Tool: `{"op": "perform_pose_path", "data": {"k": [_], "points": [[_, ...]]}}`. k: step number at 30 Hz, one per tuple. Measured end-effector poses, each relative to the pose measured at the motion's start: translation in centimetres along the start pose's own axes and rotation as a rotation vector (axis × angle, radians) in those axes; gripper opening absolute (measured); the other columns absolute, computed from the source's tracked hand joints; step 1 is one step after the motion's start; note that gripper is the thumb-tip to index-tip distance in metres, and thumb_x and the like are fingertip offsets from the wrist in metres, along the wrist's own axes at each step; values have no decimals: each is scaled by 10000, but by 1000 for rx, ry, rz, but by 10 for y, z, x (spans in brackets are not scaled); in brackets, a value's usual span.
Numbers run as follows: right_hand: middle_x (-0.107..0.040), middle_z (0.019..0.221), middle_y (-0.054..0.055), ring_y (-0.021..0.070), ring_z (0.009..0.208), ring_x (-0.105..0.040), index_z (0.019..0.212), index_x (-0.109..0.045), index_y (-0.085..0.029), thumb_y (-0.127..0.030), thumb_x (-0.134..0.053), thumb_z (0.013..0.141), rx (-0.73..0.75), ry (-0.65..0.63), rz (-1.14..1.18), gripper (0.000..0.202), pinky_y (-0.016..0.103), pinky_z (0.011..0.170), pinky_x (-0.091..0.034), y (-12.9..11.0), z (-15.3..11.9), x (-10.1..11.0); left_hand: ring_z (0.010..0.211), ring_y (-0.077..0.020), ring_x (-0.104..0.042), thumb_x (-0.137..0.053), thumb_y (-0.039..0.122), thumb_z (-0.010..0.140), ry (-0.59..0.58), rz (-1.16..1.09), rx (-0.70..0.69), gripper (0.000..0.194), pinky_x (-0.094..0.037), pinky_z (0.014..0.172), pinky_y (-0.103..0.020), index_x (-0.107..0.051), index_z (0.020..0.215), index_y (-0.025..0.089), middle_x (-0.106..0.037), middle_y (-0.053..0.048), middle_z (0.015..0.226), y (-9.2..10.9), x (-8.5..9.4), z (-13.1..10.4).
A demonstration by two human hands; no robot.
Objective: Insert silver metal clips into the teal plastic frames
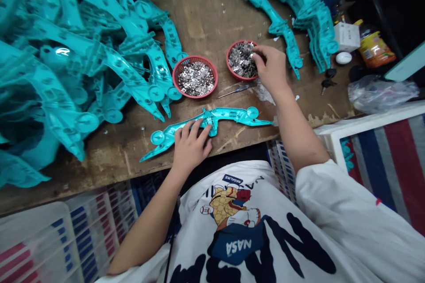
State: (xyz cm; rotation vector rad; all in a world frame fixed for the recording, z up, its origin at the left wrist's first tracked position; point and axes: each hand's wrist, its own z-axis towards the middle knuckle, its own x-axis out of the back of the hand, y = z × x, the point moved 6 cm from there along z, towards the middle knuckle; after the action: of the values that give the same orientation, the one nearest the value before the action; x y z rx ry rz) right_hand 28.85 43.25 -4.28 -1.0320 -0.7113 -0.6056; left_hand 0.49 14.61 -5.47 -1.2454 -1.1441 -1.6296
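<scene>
My left hand (192, 146) rests over a long turquoise plastic part (232, 114) near the table's front edge, fingers curled on its middle and holding it against the wood. The part has a round disc close to each pointed end. My right hand (270, 68) is at the right rim of a red basket (229, 64) filled with small metal clips (244, 57). Its thumb and forefinger are pinched together; what lies between them is too small to make out. Left of it stands a second red basket (175, 75), holding small flat metal pieces (195, 78).
A large heap of turquoise parts (99, 40) covers the table's left side. More parts (308, 13) lie stacked at the right, beside a single one (280, 26). A thin screwdriver (235, 91) lies below the baskets. Keys (327, 84) and a plastic bag (378, 93) are far right.
</scene>
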Motion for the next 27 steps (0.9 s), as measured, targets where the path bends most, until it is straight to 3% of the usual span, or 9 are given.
{"op": "perform_pose_path", "data": {"k": [7,12,17,21,24,27], "points": [[-789,1216,159,399,1281,-705,1243,-848,-271,-481,-645,1166,50,-82,-158,302,612,1214,-597,1,2,-1,1561,-461,-624,-651,356,1145,-43,-53,40,472,-468,1213,-645,-766,1594,267,-671,-187,1740,-1,0,0],[-716,1446,162,411,1393,-626,1338,-865,-283,-427,-747,1100,47,-97,-216,302,639,1255,-555,-6,0,0,1559,-463,-620,-651,357,1141,-44,-53,34,489,-473,1215,-645,-757,1609,263,-663,-196,1745,-1,0,0],[-700,1521,154,439,1494,-543,1165,-889,-291,-375,-752,1077,16,-97,-224,183,702,1286,-511,-18,1,2,1556,-455,-622,-645,362,1143,-26,-44,24,489,-479,1209,-640,-748,1613,274,-667,-190,1742,-1,0,0],[-714,1544,143,439,1569,-517,1144,-843,-303,-450,-723,1108,-1,-44,-156,194,745,1327,-464,-22,3,4,1557,-447,-629,-647,359,1134,-11,-63,21,484,-490,1202,-639,-750,1600,279,-679,-183,1732,-1,0,0],[-786,1421,128,407,1510,-597,1130,-807,-315,-511,-718,1113,-33,23,-50,216,688,1332,-485,-24,7,8,1550,-445,-638,-657,354,1120,19,-65,25,496,-488,1197,-639,-748,1604,298,-691,-169,1724,-2,-1,-3],[-841,1197,87,323,1209,-722,1062,-766,-310,-517,-731,1116,-133,89,86,217,526,1175,-600,-30,8,14,1506,-450,-680,-702,346,1084,103,-53,70,498,-469,1202,-646,-776,1576,333,-759,-151,1639,-5,-2,-10]]}}
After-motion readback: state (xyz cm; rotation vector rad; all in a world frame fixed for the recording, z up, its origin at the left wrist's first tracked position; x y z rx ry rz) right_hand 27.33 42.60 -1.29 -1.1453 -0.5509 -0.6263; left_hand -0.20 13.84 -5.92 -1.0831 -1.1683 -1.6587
